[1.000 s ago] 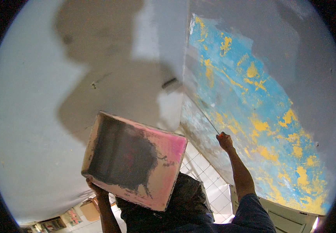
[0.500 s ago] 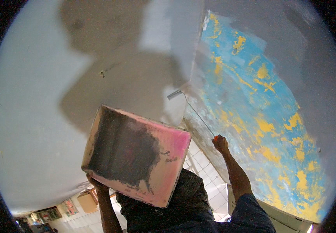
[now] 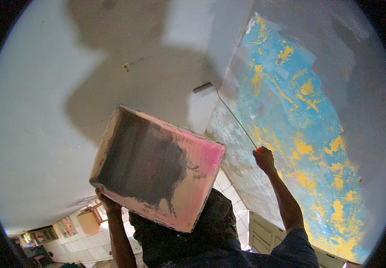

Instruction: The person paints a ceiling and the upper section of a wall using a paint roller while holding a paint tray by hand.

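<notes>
From my end I see the paint roller point(image 3: 202, 88) up near the corner where two walls meet, its sleeve at the left wall point(image 3: 28, 116) just left of the corner line; whether it presses on the surface I cannot tell. The sleeve's long axis lies close to level, its left end slightly lower, and from its right end the thin rod point(image 3: 236, 120) bends and slants down to the right, to an orange handle point(image 3: 259, 151). My right hand point(image 3: 265, 161) is closed around that handle, in front of the right wall point(image 3: 286, 129) with its blue and yellow patches. My left hand point(image 3: 109, 201) grips the tray point(image 3: 195, 183) at its lower left corner, thumb over the rim. The tray's open face is turned up toward me, its longer sides sloping down from left to right; dark paint point(image 3: 144, 161) covers much of its left part (the upper right corner is a brighter pink). As for edges, the tray's top corner overlaps the shadow point(image 3: 126, 89) on the left wall, and its right corner sits below the sleeve, well apart from it. A good gap separates that corner from my right hand, and below it the white tiled floor point(image 3: 231, 194) shows between tray and right wall.
</notes>
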### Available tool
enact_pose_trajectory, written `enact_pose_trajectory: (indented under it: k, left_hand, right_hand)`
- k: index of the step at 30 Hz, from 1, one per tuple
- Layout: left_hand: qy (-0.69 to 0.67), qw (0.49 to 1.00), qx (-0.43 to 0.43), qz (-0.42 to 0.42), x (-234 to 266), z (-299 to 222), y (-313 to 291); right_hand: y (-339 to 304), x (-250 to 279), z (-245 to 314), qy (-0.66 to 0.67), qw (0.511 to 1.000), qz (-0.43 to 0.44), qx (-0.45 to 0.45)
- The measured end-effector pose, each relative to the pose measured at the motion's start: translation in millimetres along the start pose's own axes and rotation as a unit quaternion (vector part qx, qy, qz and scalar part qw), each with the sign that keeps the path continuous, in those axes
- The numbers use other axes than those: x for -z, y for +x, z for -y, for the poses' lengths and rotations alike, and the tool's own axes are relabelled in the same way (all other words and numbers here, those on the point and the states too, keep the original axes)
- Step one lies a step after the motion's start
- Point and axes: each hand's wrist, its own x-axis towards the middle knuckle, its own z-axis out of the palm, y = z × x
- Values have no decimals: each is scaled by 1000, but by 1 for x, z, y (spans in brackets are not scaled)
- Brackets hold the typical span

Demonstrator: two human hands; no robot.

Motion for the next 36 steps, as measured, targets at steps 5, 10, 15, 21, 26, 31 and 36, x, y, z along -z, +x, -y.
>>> enact_pose_trajectory:
  k: [5,10,15,21,26,31,36]
  left_hand:
    - [7,997,-14,-70,-9,1,0]
    - [-16,997,0,-71,24,1,1]
    - [11,999,-3,-43,22,1,1]
    - [-10,994,-46,-103,62,14,8]
    - [-21,996,-10,-91,31,3,5]
    - [-43,997,11,-65,14,-1,0]
    - [-11,999,-3,-37,36,2,-2]
  right_hand:
    - [-1,-3,14,8,996,31,-84]
    - [2,-11,35,-49,998,18,-20]
    - [8,11,15,-63,995,-15,81]
    - [-16,122,31,-103,988,-61,98]
    - [-44,191,59,-14,992,-105,61]
    - [-56,214,75,103,980,-168,-22]
    - [-52,143,78,188,957,-222,3]
